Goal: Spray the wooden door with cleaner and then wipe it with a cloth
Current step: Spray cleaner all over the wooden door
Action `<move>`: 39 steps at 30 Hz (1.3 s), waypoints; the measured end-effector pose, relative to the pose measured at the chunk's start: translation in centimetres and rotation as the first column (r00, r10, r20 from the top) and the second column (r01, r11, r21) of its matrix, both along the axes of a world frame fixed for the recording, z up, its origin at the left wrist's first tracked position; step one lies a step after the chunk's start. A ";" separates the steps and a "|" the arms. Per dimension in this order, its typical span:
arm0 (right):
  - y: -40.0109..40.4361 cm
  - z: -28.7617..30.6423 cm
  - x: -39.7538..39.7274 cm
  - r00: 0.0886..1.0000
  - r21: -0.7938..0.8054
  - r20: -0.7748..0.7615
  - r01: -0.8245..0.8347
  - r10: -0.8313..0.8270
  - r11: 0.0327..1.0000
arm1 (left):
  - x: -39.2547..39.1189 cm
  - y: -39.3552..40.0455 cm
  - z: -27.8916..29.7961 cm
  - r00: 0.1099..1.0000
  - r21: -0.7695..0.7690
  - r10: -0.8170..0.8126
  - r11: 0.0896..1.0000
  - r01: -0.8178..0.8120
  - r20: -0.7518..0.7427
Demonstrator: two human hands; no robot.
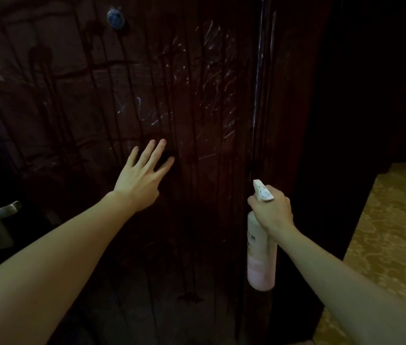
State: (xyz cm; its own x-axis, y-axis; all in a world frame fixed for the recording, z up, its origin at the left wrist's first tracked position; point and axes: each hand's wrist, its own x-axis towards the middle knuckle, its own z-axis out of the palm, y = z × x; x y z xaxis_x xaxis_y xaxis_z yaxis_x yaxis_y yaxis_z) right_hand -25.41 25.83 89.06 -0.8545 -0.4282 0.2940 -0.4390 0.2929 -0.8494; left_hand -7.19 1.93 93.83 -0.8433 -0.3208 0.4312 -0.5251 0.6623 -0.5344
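The dark brown wooden door [127,83] fills most of the head view; thin wet streaks run down its panels. My left hand [142,178] reaches out to the door's middle with its fingers straight and spread, fingertips at or close to the wood. My right hand [271,210] grips the neck of a pale pink spray bottle [261,257] by the door's right edge. Its white nozzle points up and toward the door. No cloth is in view.
A metal door handle [0,210] sticks out at the left edge. A round blue peephole cover [116,18] sits high on the door. The door frame [261,95] runs down right of centre. Patterned yellow flooring [391,245] lies at the right.
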 end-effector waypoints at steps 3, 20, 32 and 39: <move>-0.5 -0.5 0.3 0.998 -0.042 0.026 -0.063 0.064 0.997 | 0.6 -0.3 -0.4 1.000 0.003 0.024 1.000 -0.024 -0.003; -3.7 -2.8 3.6 0.968 -0.006 0.020 -0.251 0.251 0.968 | 4.4 -1.7 -2.6 0.994 0.004 0.091 0.996 -0.091 -0.059; -7.4 -3.3 7.2 0.952 0.065 -0.010 -0.304 0.305 0.951 | 9.5 -3.4 -2.0 0.984 0.064 0.165 0.983 -0.170 0.070; -9.5 -3.7 10.9 0.925 -0.003 -0.001 -0.380 0.380 0.925 | 13.4 -5.0 0.0 0.968 0.045 0.228 0.971 -0.234 0.102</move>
State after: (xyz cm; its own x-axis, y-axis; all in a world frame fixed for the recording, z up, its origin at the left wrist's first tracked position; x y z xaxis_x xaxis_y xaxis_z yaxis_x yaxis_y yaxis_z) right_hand -14.50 16.31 85.32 -0.6283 -0.7195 0.2959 -0.5167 0.1015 -0.8502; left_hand 6.17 -3.10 93.81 -0.7798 -0.5331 0.3281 -0.6158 0.5594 -0.5548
